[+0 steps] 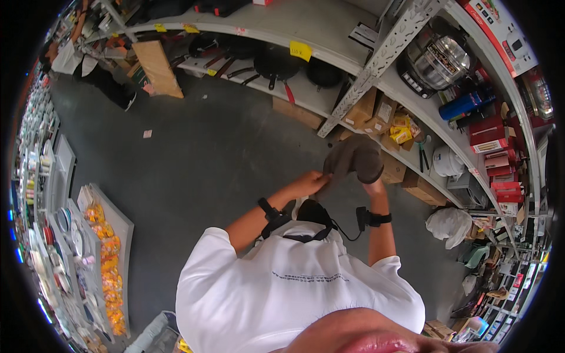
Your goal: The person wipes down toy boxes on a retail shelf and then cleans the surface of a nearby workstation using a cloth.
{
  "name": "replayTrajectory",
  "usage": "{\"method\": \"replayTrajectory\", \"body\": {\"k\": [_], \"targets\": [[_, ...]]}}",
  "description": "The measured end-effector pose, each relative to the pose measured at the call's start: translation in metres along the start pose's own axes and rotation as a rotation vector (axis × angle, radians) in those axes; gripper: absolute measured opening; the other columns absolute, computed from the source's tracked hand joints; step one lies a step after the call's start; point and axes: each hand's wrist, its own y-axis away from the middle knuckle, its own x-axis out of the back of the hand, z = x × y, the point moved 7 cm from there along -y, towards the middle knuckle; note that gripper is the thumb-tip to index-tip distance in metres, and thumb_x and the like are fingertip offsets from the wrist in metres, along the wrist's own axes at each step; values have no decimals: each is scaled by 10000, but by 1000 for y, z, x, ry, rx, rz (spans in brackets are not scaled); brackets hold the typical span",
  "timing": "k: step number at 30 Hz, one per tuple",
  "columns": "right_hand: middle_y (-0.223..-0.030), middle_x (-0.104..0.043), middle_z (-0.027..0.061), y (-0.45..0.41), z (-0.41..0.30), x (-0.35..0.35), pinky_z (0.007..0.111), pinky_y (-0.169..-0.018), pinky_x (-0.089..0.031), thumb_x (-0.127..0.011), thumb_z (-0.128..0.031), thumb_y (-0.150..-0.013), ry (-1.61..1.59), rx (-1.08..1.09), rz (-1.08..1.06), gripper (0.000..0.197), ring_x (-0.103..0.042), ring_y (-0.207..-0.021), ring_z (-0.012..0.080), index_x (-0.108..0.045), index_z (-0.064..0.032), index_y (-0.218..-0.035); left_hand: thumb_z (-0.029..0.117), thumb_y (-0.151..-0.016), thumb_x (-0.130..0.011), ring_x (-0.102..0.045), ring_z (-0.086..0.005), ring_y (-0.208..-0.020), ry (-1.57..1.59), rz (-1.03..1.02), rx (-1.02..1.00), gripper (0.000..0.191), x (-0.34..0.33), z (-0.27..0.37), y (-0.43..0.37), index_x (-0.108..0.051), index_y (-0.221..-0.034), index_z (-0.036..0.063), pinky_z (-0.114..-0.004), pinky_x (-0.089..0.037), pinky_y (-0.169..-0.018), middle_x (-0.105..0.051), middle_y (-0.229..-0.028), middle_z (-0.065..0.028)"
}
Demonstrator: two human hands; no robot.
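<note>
A dark brown cloth (pixel 348 156) is stretched between my two hands, in front of my body and above the grey floor. My left hand (pixel 312 182) pinches its near left edge between thumb and fingers. The cloth covers most of my right hand (pixel 373 187), bunching round over its fingers. Only the wrist side of that hand shows, so I cannot see how its fingers are set. Each forearm wears a black strap with a small device, and a cable runs near the right one.
Metal shelving (pixel 353 99) curves along the front and right, holding black frying pans (pixel 278 66), cardboard boxes (pixel 390 167) and a steel-lidded cooker (pixel 441 57). A white display rack (pixel 126 247) with orange packets stands left. Beside a leaning board (pixel 158 68), another person (pixel 95 73) bends far left.
</note>
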Motion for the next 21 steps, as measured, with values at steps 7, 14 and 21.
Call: {"method": "replayTrajectory", "body": {"k": [7, 14, 21], "targets": [[-1501, -388, 47, -160, -119, -107, 434, -1134, -337, -496, -425, -1012, -555, 363, 32, 591, -389, -1358, 263, -326, -139, -1501, 556, -955, -538, -617, -125, -563, 54, 237, 16, 606, 142, 85, -101, -597, -711, 5, -275, -459, -531, -596, -567, -48], [-1331, -554, 144, -337, -201, -154, 381, -1005, -438, -489, -33, -917, 345, 1003, 324, 499, -558, -1178, 310, -420, -15, -1411, 268, -981, -560, -653, -122, -672, -214, 493, -199, 293, 313, 118, -176, -687, -914, 13, -291, -499, -611, -676, -709, -72], [-1380, -506, 249, -547, -187, -197, 482, -1052, -411, -484, -164, -829, 1434, 218, -113, 563, -504, -1242, 420, -497, -64, -1382, 119, -900, -589, -669, -338, -979, -508, 781, -293, 183, 429, 139, -232, -657, -1043, 27, -375, -518, -837, -699, -1018, -170]]}}
